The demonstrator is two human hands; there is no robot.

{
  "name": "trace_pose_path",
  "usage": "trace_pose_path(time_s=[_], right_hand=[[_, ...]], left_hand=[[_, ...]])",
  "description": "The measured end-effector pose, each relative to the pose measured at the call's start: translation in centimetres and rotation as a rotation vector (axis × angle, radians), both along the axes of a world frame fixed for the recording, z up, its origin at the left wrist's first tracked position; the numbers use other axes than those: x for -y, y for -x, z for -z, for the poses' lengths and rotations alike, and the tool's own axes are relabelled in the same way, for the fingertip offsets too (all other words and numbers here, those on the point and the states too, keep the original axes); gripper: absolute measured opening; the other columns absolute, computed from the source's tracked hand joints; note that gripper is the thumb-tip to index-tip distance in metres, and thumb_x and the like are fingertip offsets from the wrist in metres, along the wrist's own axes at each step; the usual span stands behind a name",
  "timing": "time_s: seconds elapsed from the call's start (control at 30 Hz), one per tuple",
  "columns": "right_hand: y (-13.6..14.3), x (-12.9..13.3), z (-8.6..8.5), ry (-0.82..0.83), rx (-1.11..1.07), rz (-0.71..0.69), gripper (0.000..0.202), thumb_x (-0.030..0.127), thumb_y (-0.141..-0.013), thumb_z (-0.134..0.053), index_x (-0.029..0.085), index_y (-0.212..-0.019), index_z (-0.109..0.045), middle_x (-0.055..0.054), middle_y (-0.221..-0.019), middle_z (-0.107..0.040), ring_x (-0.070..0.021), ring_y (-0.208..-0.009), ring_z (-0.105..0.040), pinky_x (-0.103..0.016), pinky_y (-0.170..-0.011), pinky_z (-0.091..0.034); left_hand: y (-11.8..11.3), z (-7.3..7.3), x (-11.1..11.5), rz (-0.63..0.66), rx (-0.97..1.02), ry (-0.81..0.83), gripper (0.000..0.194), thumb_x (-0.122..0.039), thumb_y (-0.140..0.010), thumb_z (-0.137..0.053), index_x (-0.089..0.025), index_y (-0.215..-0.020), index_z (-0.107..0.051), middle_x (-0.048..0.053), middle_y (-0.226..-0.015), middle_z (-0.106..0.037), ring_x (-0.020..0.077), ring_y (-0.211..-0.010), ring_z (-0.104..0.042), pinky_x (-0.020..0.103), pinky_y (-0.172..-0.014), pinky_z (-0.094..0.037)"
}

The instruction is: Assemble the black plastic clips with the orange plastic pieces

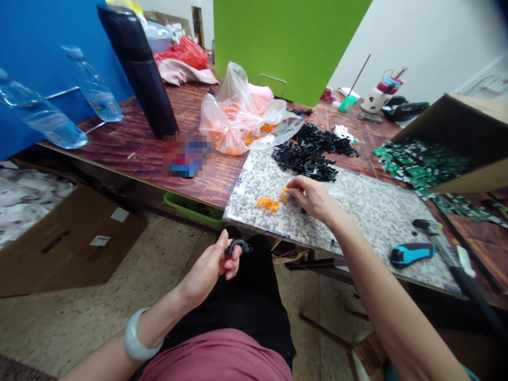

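My left hand (214, 262) is over my lap, in front of the table edge, closed on a small curved black part (238, 245). Over the speckled grey board (365, 211), my right hand (309, 197) has its thumb and fingers pinched on a small orange piece (284, 194). Just left of it lies a little group of orange pieces (267, 203). Behind my right hand is a heap of black plastic parts (309, 153).
A clear bag of orange pieces (234, 124) sits behind the board, beside a dark bottle (148, 79). A cardboard box (456, 132) spills green circuit boards (420, 164) at the right. A blue-black tool (413, 254) lies on the board's right part.
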State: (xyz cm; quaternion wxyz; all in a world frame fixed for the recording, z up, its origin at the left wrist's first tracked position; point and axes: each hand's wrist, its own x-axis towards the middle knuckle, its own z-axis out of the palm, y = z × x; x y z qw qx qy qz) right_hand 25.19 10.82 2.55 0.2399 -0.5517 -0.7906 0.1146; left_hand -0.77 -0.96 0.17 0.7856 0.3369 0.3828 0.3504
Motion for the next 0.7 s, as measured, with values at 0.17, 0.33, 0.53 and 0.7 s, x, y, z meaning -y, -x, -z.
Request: trace_pose_path(time_s=[0.17,0.33,0.53,0.7], right_hand=[[3.0,5.4,-1.9,0.028,-0.502,0.141,0.016,0.033,-0.085,-0.059,0.018,-0.091,-0.063,-0.001,-0.072,-0.061,-0.0131,-0.060,-0.054,-0.025,-0.055,-0.043],[7.9,12.0,-1.6,0.153,-0.686,0.111,0.010,0.029,-0.086,-0.059,0.021,-0.090,-0.064,-0.003,-0.084,-0.065,-0.0151,-0.072,-0.061,-0.027,-0.064,-0.049],[11.0,14.5,1.0,0.072,-0.706,0.160,0.010,0.018,-0.086,-0.057,0.021,-0.090,-0.065,-0.008,-0.100,-0.065,-0.0191,-0.092,-0.062,-0.029,-0.072,-0.052],[11.3,14.6,1.9,0.046,-0.706,0.183,0.013,0.016,-0.086,-0.057,0.022,-0.093,-0.066,-0.007,-0.098,-0.067,-0.0193,-0.091,-0.063,-0.030,-0.072,-0.055]], left_hand=[[0.0,0.3,0.1,-0.011,-0.030,-0.027,0.050,-0.060,-0.089,-0.032,-0.018,-0.066,-0.044,-0.007,-0.053,-0.030,0.0093,-0.048,-0.029,0.023,-0.049,-0.028],[-0.3,0.6,0.0,-0.001,-0.060,-0.068,0.052,-0.060,-0.091,-0.025,-0.018,-0.068,-0.045,-0.006,-0.055,-0.031,0.0100,-0.049,-0.029,0.023,-0.050,-0.029],[-0.4,1.0,0.3,0.020,-0.251,-0.275,0.054,-0.061,-0.090,-0.023,-0.019,-0.067,-0.047,-0.003,-0.058,-0.038,0.0137,-0.056,-0.036,0.027,-0.056,-0.034],[-0.4,1.1,0.7,0.024,-0.361,-0.433,0.048,-0.057,-0.092,-0.027,-0.019,-0.068,-0.045,-0.003,-0.062,-0.041,0.0138,-0.059,-0.038,0.026,-0.060,-0.035]])
